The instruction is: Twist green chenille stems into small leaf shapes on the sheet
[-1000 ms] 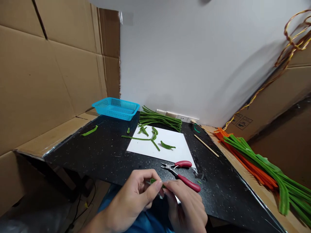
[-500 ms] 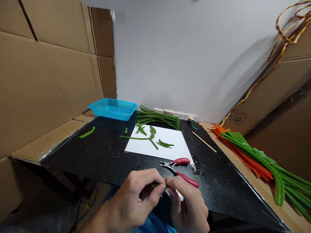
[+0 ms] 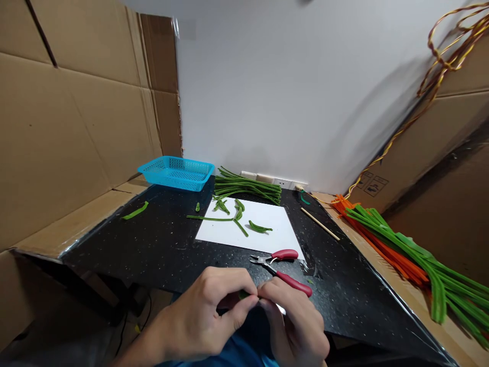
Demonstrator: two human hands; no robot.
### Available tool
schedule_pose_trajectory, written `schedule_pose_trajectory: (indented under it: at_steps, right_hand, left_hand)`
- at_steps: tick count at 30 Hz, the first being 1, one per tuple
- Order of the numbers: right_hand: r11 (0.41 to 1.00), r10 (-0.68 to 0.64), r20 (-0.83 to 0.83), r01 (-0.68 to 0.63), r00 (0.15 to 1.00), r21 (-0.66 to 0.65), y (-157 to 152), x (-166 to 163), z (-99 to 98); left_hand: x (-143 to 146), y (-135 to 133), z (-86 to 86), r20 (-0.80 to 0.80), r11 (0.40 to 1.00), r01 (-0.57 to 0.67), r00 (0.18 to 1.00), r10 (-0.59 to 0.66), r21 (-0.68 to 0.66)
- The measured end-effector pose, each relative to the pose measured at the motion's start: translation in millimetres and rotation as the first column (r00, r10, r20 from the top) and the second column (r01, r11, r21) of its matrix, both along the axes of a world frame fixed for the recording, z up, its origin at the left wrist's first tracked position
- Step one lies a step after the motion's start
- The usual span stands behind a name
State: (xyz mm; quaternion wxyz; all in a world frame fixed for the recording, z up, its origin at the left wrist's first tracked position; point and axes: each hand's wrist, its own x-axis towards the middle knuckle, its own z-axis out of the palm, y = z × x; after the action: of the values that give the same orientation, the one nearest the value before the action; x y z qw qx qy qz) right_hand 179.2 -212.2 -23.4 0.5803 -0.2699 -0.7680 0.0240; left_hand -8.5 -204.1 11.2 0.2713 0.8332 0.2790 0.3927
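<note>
Fingertips (image 3: 237, 310) of both hands pinch together on a small green piece (image 3: 243, 294). Head view: L hand (image 3: 206, 318) thumb + index clamp its left end, R hand (image 3: 300, 326) clamps the right end. Piece sits btwn the hands over the near edge of the black table (image 3: 153, 244), just in front of the red-handled pliers (image 3: 284, 269). Further back: white sheet (image 3: 273, 235) w/ green bits, green stem bundle (image 3: 248, 186), blue basket (image 3: 175, 173). Far right: orange + green pipe cleaners (image 3: 401, 251).
</note>
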Motion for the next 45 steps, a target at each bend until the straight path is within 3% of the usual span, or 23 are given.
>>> schedule_pose_trajectory:
  at_steps: [3, 5, 7, 10, 13, 15, 16, 17, 19, 23, 26, 29, 32, 37, 41, 43, 45]
  right_hand:
    - [0.976, 0.061, -0.111, -0.082, 0.992, -0.201, -3.5, 1.2, 2.4]
    - [0.906, 0.103, -0.196, -0.173, 0.975, -0.387, -4.4, 2.5, 3.7]
    - [0.788, 0.126, -0.298, -0.278, 0.946, -0.55, -3.8, 3.7, 3.8]
    - [0.554, 0.136, -0.505, -0.488, 0.852, -0.674, -2.3, 5.0, 2.9]
    - [0.293, 0.074, -0.702, -0.688, 0.709, -0.664, -3.9, 6.0, 5.1]
    - [0.177, 0.024, -0.744, -0.735, 0.668, -0.654, -7.0, 6.2, 9.1]
    - [0.152, 0.013, -0.746, -0.739, 0.665, -0.656, -8.7, 5.9, 11.3]
    - [0.154, 0.012, -0.744, -0.736, 0.668, -0.659, -10.3, 5.0, 13.2]
    - [0.222, 0.018, -0.724, -0.709, 0.69, -0.67, -12.9, 1.7, 15.5]
    - [0.482, 0.012, -0.634, -0.561, 0.773, -0.674, -14.9, -6.9, 13.4]
    - [0.589, 0.014, -0.586, -0.48, 0.81, -0.65, -15.2, -9.5, 9.8]
    - [0.629, 0.007, -0.547, -0.428, 0.837, -0.649, -15.8, -8.9, 8.8]
    - [0.644, -0.01, -0.502, -0.379, 0.865, -0.665, -15.9, -7.9, 9.4]
    - [0.645, 0.04, -0.425, -0.348, 0.904, -0.68, -11.3, -5.5, 6.9]
    - [0.669, -0.017, -0.385, -0.276, 0.923, -0.69, -8.4, -5.0, 6.0]
    - [0.715, -0.063, -0.375, -0.221, 0.925, -0.663, -9.1, -7.0, 6.7]
    - [0.765, -0.108, -0.375, -0.164, 0.921, -0.622, -10.6, -10.2, 6.7]
  left_hand:
    - [-0.1, 7.3, -2.5, -0.033, 0.958, 0.029, 0.999, -0.02, 0.286]
    - [-0.1, 12.7, -2.8, -0.095, 0.894, 0.058, 0.995, -0.017, 0.445]
    - [0.3, 16.8, -1.1, -0.17, 0.826, 0.083, 0.985, 0.016, 0.558]
    - [2.8, 19.2, 4.1, -0.255, 0.719, 0.104, 0.961, 0.105, 0.687]
    - [7.1, 17.5, 9.2, -0.255, 0.61, 0.099, 0.951, 0.174, 0.786]
    - [9.0, 15.8, 11.4, -0.23, 0.563, 0.093, 0.957, 0.177, 0.821]
    - [9.3, 15.2, 12.0, -0.223, 0.554, 0.093, 0.959, 0.172, 0.827]
    - [9.1, 14.8, 12.2, -0.217, 0.552, 0.091, 0.962, 0.167, 0.829]
    - [8.0, 14.9, 11.2, -0.2, 0.568, 0.071, 0.965, 0.168, 0.82]
    - [6.9, 16.4, 3.1, -0.132, 0.654, -0.012, 0.977, 0.17, 0.756]
    - [9.2, 15.5, -5.7, -0.103, 0.749, -0.039, 0.984, 0.142, 0.662]
    - [12.2, 12.6, -12.7, -0.071, 0.825, -0.043, 0.992, 0.1, 0.564]
    - [12.6, 10.8, -15.2, -0.048, 0.864, -0.05, 0.995, 0.086, 0.501]
    - [6.8, 17.1, -11.9, -0.089, 0.848, 0.007, 0.995, 0.047, 0.531]
    - [4.4, 23.2, -11.1, -0.134, 0.835, 0.045, 0.99, 0.034, 0.548]
    - [6.5, 21.9, -13.5, -0.061, 0.885, 0.016, 0.998, 0.014, 0.466]
    - [10.6, 17.4, -17.3, 0.079, 0.968, -0.03, 0.997, 0.01, 0.249]
